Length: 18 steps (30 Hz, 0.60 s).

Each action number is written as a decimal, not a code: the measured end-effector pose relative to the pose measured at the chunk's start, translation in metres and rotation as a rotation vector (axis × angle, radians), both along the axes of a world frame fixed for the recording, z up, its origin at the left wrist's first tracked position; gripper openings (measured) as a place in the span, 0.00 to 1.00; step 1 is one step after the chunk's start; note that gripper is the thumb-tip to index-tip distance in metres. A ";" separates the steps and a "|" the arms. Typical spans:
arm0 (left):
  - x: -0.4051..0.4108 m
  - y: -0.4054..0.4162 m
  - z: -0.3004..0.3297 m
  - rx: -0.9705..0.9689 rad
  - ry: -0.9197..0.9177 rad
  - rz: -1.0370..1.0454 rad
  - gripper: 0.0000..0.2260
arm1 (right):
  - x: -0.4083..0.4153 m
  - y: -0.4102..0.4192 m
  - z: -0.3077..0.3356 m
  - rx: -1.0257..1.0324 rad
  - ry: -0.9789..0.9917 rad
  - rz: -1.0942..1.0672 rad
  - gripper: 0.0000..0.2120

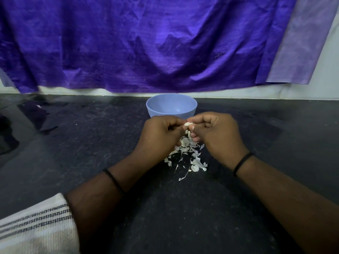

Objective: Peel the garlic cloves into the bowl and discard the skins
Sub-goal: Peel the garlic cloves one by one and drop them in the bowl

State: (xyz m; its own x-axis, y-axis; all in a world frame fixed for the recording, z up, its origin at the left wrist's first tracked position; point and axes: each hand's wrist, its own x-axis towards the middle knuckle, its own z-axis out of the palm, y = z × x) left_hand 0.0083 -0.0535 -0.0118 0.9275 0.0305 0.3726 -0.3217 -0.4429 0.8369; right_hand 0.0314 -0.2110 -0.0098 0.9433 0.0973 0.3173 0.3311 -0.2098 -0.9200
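Peeling is the step in hand, as I am judging it; both hands are meeting just in front of the blue bowl [171,107], above the dark counter [91,143]. Left hand [161,132] is curling its fingers and is pinching one side of a small pale garlic clove [188,124]; right hand [214,132] is pinching the other side with thumb and forefinger, the other fingers folded in; so both grips are closed tight on the same clove, and only a little part of it is showing between the fingertips. Whether skin is remaining on it I cannot tell, because the fingers are hiding most of it.

Under the hands, a loose heap of skins [189,156] is lying on the counter, near the bowl but apart from it; some thin strips are trailing toward the person. The inside of the bowl is showing only partly, and I am not seeing any cloves in the visible part.

Next move, I think, is calling for a careful pull of the last skin, letting it fall on the heap and not in the bowl; then the clean clove is needing a short reach forward over the rim. The skins are waiting to be gathered and discarded; they are light, so they may scatter easily.
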 end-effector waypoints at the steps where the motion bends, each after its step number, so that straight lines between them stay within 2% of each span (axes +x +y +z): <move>1: 0.001 0.001 0.000 -0.029 0.012 0.004 0.05 | 0.000 0.000 0.001 0.037 0.010 0.019 0.09; 5: 0.002 0.002 0.001 -0.097 0.033 0.003 0.05 | -0.003 0.001 0.005 0.173 0.038 0.094 0.11; 9: 0.001 0.002 0.001 -0.081 -0.010 0.035 0.03 | -0.007 0.003 0.006 0.259 0.058 0.138 0.07; 14: 0.000 0.002 0.000 -0.001 -0.138 0.042 0.05 | -0.004 0.001 0.006 0.179 -0.006 0.095 0.08; 18: 0.000 0.004 0.001 0.193 -0.309 0.086 0.04 | -0.004 0.001 0.006 0.137 -0.043 0.070 0.08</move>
